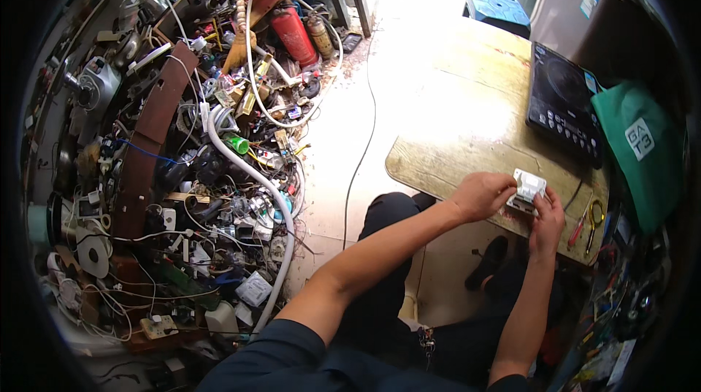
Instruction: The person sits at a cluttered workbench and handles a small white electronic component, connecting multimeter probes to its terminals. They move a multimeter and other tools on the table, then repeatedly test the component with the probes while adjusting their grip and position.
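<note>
We hold a white box (531, 184) over the near edge of the table (475, 144). Our right hand (547, 220) is clamped on its right side; our left hand (483, 196) has its fingertips bunched at the left side, and we cannot tell whether they grip. Beyond sits a black cooker (566, 100); a red screwdriver (577, 232) lies to the right.
</note>
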`<state>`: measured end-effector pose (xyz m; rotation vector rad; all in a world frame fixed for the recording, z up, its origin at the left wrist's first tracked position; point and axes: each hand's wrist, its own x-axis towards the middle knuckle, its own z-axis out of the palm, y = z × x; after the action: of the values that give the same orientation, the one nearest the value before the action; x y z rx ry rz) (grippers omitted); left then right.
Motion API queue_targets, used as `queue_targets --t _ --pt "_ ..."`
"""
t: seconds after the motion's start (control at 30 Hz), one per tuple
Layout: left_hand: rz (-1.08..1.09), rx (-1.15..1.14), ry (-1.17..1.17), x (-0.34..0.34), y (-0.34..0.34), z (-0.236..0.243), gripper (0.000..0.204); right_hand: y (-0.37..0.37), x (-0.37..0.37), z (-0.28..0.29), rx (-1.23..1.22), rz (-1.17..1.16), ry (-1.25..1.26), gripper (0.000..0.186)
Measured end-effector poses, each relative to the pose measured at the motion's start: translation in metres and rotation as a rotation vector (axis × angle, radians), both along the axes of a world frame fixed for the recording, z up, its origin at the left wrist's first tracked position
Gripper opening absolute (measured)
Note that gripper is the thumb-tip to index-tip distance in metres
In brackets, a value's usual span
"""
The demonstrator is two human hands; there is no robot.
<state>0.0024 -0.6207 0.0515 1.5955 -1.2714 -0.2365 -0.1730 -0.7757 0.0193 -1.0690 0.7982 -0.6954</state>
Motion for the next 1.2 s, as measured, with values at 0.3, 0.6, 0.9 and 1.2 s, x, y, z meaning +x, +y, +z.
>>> queue_targets --t 0.3,0.6,0.9,1.2 --pt "0.080 -0.038 0.062 -0.010 -0.033 -0.023 0.017 -0.018 -0.008 -0.017 -0.004 0.003 -0.031 0.047" --pt "0.088 0.042 0.131 -0.011 -0.042 -0.008 0.023 -0.021 -0.011 -0.021 -0.023 0.033 -0.046 0.052" --pt "0.118 -0.016 0.098 -0.013 -0.037 -0.014 0.023 -0.009 -0.012 -0.013 0.036 -0.023 -0.020 0.054" --pt "0.150 0.318 0.360 0.001 -0.051 -0.015 0.040 -0.002 0.010 0.024 0.008 0.003 0.060 0.061"
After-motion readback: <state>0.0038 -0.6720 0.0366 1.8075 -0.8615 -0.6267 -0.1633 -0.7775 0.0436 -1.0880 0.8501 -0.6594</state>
